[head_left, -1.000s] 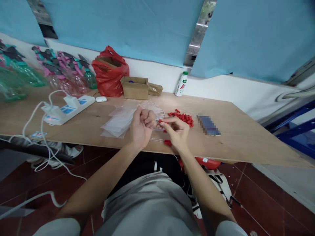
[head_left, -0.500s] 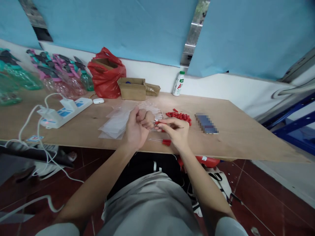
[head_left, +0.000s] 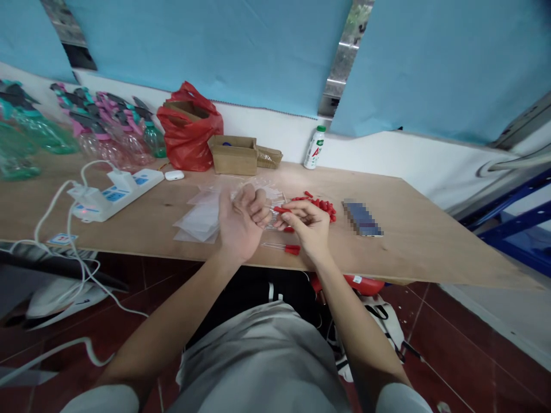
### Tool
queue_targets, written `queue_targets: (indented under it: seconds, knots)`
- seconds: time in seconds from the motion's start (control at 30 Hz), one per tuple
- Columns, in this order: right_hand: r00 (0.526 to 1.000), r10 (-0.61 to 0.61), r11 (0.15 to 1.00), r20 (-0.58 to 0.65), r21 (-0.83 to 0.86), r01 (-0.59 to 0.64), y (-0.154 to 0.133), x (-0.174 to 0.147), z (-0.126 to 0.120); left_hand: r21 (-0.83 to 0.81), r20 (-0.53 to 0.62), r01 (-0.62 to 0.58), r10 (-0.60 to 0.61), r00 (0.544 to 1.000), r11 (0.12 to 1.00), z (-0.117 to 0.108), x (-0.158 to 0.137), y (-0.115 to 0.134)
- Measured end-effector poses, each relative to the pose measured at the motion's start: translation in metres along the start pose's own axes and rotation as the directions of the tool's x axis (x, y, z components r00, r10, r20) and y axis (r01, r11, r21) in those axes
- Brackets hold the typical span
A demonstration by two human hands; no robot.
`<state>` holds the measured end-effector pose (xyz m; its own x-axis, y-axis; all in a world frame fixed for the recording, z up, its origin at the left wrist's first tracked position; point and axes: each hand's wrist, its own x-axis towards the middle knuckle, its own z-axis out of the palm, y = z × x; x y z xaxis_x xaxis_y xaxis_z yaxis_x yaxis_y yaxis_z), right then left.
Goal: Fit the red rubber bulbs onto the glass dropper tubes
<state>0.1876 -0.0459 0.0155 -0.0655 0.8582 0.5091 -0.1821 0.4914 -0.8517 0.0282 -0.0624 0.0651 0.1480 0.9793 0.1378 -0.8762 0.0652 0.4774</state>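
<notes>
Lying clamped between thumb and forefinger of the right hand (head_left: 314, 226), the red cap (head_left: 282, 210) is just beside the left hand's (head_left: 241, 225) curled fingers. The left thumb stands farther from its fingers than before; whether these grip anything cannot be told. The left palm faces upward.

My shirt (head_left: 262, 367) is pale grey and looks soft, with lots of wrinkles and folds down the front. Its short sleeves (head_left: 402, 398) are a light, whitish grey, and below them my thin arms are bare, right down to my left hand (head_left: 241, 223) and my right hand (head_left: 310, 226). Past the bottom edge of my shirt, the cloth on my lap (head_left: 252, 295) is black, and two little white strips (head_left: 271, 291) show up on it.
</notes>
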Motion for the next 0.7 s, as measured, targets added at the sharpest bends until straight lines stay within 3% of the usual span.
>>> queue_targets:
  seconds: [0.23, 0.5, 0.7]
  knots:
    - [0.998, -0.013, 0.999, -0.054, 0.029, 0.015, -0.0001, 0.0041, -0.0012, 0.062, 0.024, 0.033, -0.035, 0.999, 0.998, -0.001, 0.0025, 0.0017]
    - [1.0, 0.0, 0.999, -0.007, 0.041, 0.0, -0.0046, 0.0009, 0.0036, 0.017, 0.03, 0.004, -0.004, 1.0, 1.0, -0.0002, 0.0015, 0.0072]
    - [0.998, -0.043, 0.999, -0.055, 0.015, 0.043, -0.0053, -0.0019, 0.0048, 0.033, 0.059, 0.01, -0.012, 0.998, 0.999, -0.0009, 0.0015, 0.0065]
